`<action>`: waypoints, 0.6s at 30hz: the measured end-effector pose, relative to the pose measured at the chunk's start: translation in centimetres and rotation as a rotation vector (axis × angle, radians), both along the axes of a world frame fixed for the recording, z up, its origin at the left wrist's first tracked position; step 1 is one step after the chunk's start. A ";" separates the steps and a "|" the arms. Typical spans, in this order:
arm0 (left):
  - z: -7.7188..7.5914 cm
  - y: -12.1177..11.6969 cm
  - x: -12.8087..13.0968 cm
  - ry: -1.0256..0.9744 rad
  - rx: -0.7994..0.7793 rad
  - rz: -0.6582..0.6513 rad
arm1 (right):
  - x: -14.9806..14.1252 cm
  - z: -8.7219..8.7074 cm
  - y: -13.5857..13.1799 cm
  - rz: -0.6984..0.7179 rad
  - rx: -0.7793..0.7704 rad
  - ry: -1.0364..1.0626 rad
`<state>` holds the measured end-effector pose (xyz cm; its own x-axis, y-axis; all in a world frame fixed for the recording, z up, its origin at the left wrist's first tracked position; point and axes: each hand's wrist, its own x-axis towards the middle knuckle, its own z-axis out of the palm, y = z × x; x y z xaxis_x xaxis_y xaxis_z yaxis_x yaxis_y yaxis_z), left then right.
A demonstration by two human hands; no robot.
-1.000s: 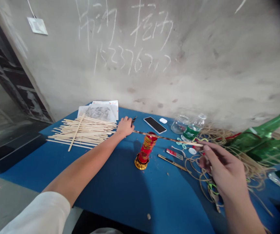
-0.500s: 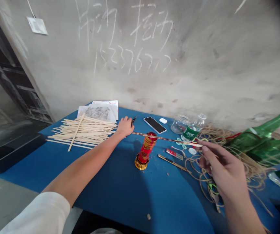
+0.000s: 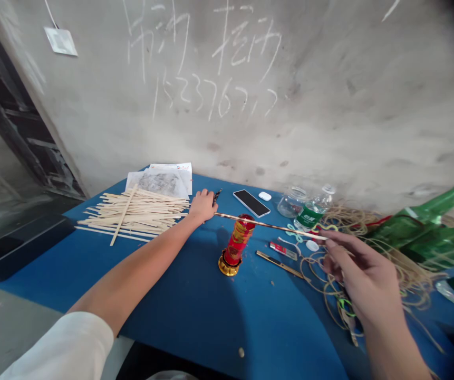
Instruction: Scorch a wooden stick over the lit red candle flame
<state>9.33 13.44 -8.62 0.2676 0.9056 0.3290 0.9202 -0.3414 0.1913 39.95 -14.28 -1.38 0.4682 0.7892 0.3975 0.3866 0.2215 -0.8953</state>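
Note:
A thin wooden stick wound with a dark spiral band (image 3: 270,227) runs across the blue table, passing just behind a red-and-gold cylinder on a gold base (image 3: 238,243). My right hand (image 3: 359,274) pinches the stick's right end between thumb and fingers. Its left end reaches my left hand (image 3: 202,207), whose fingers curl over a small dark object (image 3: 216,196). A stack of flat wooden sticks (image 3: 132,216) lies just left of my left hand.
A phone (image 3: 251,203), papers (image 3: 163,179), a glass jar (image 3: 292,202) and a water bottle (image 3: 314,208) stand along the wall. A utility knife (image 3: 278,264), a red lighter (image 3: 282,250), tangled twine (image 3: 369,264) and green bottles (image 3: 420,232) lie to the right.
My right hand has dipped slightly, lowering the stick's right end a little. My left hand has barely moved.

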 end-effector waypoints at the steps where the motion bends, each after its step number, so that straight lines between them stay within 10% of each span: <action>1: 0.0 0.0 0.0 0.001 0.001 0.001 | 0.0 0.0 0.0 -0.001 0.001 0.000; 18: 0.2 -0.2 0.0 0.000 -0.009 0.003 | -0.3 0.3 -0.1 0.005 -0.001 0.018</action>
<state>9.36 13.22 -8.37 0.2649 0.9095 0.3204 0.9212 -0.3369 0.1945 39.65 -14.34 -1.04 0.4716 0.7919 0.3879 0.3696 0.2219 -0.9023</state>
